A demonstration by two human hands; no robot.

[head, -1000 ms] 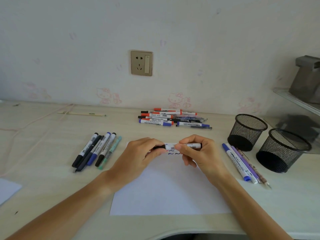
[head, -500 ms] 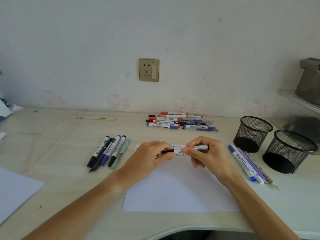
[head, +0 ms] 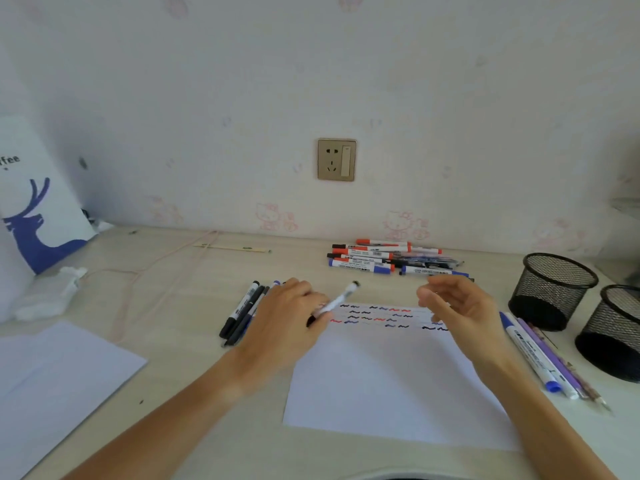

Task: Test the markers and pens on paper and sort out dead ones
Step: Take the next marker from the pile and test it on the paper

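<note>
Your left hand (head: 284, 327) grips a white black-capped marker (head: 337, 301) over the far-left corner of the white scribbled paper sheet (head: 388, 386) near the beige desk's (head: 173, 292) front edge; your right hand (head: 460, 313) hovers empty, fingers loosely curled.

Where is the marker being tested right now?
In the left hand, the marker slants over the paper's upper-left corner, beside the black pens.

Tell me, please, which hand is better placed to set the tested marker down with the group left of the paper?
Left. The left hand already holds the marker and sits right beside the left group of pens; the right hand is empty, across the paper.
</note>
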